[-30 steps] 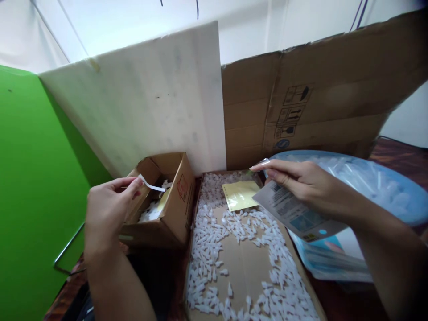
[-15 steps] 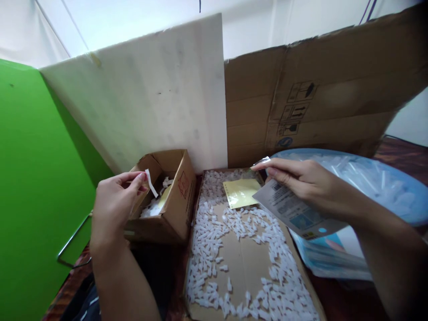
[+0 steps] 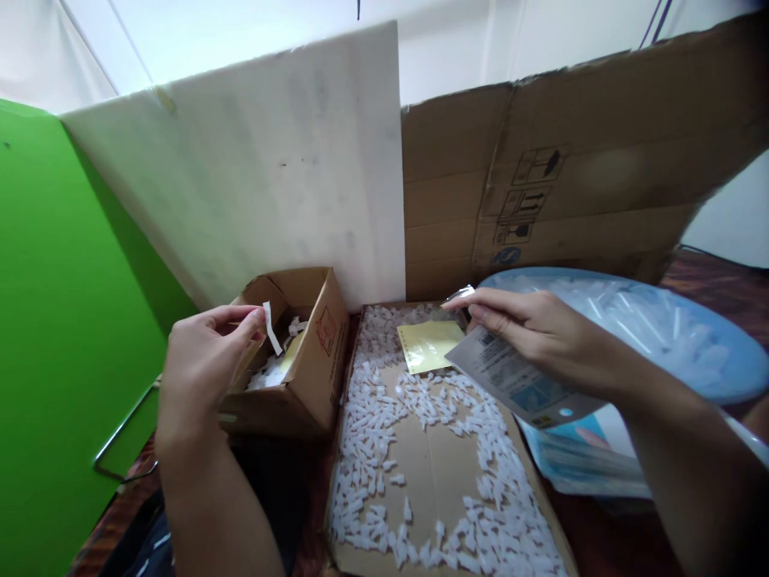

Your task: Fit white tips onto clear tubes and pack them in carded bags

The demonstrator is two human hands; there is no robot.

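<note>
My left hand is closed in a pinch on a narrow white strip, above the near edge of a small cardboard box. Between the thumb and fingers of my right hand is a flat printed packet, tilted downward. A shiny clear edge shows at that hand's fingertips. Below, a shallow cardboard tray bears many small white plastic tips. A yellow sheet with a glossy surface lies over the tips near the tray's far end.
Paper scraps lie inside the small box. A blue basin of clear plastic pieces stands at the right, with a stack of printed packets before it. White board and brown cardboard wall the back; a green panel stands left.
The view has shifted slightly. My right hand, with the packet, has moved a little to the left. My left hand keeps its pinch on the white strip.
</note>
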